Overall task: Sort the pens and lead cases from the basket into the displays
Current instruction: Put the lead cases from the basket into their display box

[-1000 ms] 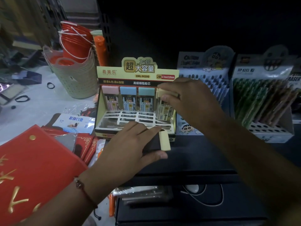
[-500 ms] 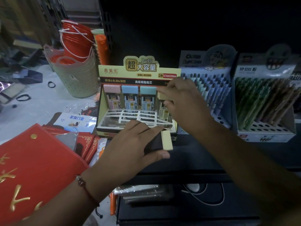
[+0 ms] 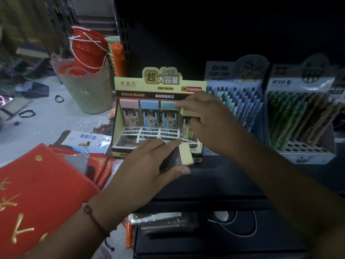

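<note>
A yellow lead-case display box [image 3: 160, 88] stands on the dark shelf, with pink, blue and teal lead cases upright in its back row. My right hand [image 3: 207, 118] grips a yellow-capped lead case [image 3: 188, 124] standing in the rightmost back slot. In front of the box, my left hand [image 3: 149, 165] holds another yellow-capped lead case [image 3: 184, 154] lying sideways between thumb and fingers. To the right stand a pen display with blue pens [image 3: 237, 101] and one with green and brown pens [image 3: 298, 116].
Red folders [image 3: 37, 193] and packets lie at the left. Stacked beige baskets [image 3: 87, 90] holding red buckets stand at the back left on the pale floor. A lower dark shelf [image 3: 224, 230] holds a white cord and wrapped items.
My right hand has pushed its lead case lower into the rightmost back slot. My left hand keeps its case in the same place.
</note>
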A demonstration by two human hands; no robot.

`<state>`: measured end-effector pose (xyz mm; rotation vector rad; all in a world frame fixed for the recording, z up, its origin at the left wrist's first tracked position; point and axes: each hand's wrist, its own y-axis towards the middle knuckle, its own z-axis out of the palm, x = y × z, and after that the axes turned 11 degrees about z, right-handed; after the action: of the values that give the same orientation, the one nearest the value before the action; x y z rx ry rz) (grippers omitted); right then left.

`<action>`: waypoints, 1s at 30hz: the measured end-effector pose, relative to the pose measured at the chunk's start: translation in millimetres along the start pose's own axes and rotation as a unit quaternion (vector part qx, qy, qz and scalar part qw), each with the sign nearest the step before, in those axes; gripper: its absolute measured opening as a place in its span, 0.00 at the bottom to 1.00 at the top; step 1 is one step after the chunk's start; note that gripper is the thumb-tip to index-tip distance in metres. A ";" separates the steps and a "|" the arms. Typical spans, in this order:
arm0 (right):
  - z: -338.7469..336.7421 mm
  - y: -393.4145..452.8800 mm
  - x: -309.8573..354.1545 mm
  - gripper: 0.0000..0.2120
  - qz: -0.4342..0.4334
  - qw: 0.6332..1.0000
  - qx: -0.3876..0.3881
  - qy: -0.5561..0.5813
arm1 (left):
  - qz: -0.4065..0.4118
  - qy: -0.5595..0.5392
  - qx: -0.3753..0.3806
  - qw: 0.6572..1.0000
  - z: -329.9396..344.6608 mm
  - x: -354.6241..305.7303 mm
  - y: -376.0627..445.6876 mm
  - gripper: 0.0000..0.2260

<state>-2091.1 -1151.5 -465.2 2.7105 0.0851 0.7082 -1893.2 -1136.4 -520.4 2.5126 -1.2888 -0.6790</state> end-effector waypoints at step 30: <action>-42.9 -1.9 -15.2 0.07 0.101 0.965 0.080 0.229 | -0.069 -0.031 -0.133 0.988 -5.0 -7.3 4.1 0.13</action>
<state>-2125.2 -1138.7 -437.8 2.6716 -0.0274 1.4367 -1897.2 -1132.9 -512.2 2.3931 -0.9748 -0.9014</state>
